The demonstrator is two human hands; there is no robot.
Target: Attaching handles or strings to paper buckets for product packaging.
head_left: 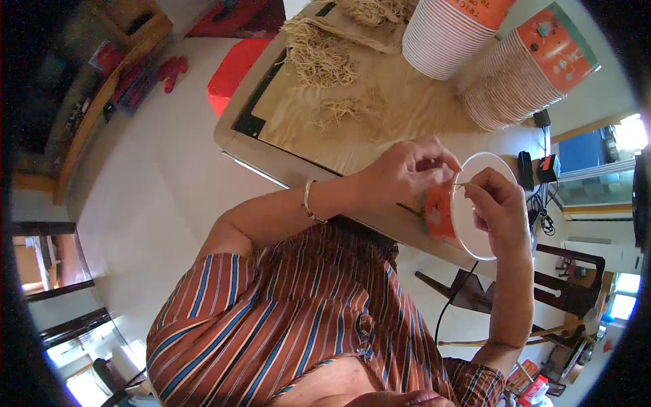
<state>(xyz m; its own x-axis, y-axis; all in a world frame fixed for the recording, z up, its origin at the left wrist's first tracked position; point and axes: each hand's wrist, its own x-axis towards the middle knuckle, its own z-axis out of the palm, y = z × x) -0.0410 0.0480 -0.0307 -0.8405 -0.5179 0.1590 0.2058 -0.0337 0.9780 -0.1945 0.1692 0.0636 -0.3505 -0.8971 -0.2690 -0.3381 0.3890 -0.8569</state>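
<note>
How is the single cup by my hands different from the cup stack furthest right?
The cup is single, while the stack has many nested together. The cup shows its white inside; the stack shows mainly layered rims. The stack is longer than the cup. Both have printed orange outsides.

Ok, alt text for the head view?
A bare right hand pinches a thin pale strand by an orange, white-rimmed paper tub, the bare left hand alongside. Beyond, tangled tan strands and stacked orange paper tubs sit on a tan table.
</note>
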